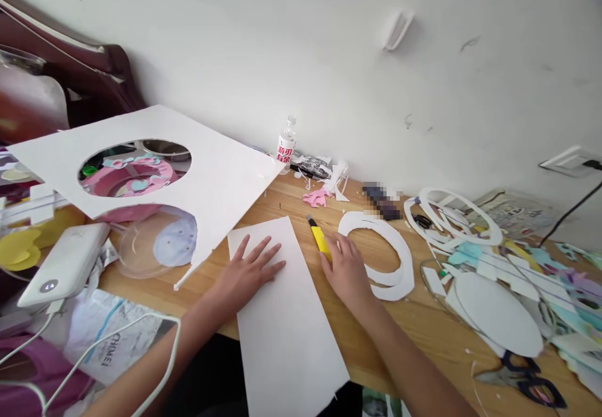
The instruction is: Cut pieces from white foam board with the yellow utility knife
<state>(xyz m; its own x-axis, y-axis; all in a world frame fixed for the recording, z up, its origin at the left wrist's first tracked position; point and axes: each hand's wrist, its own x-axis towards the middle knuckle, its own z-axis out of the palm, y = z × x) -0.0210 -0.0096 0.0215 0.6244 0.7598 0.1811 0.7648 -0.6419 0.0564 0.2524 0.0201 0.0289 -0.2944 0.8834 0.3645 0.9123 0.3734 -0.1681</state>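
The left hand (249,273) lies flat, fingers spread, gripping nothing, on a smooth white rectangular foam sheet (282,316) that overhangs the near edge of the pale wooden desk (423,335). The right hand (345,269) is curled around a yellow plastic utility knife (320,237) just beside the sheet's right edge. Near it lies a white ring-shaped foam offcut (392,260), with black-handled scissors (527,376) at the near right corner.

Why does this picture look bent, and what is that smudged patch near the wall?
Head view: a wide lens bows the wooden table and tilts the wall; daylight is soft, with faint shadows under the left hand and the right hand; the dark object is deliberately pixelated.
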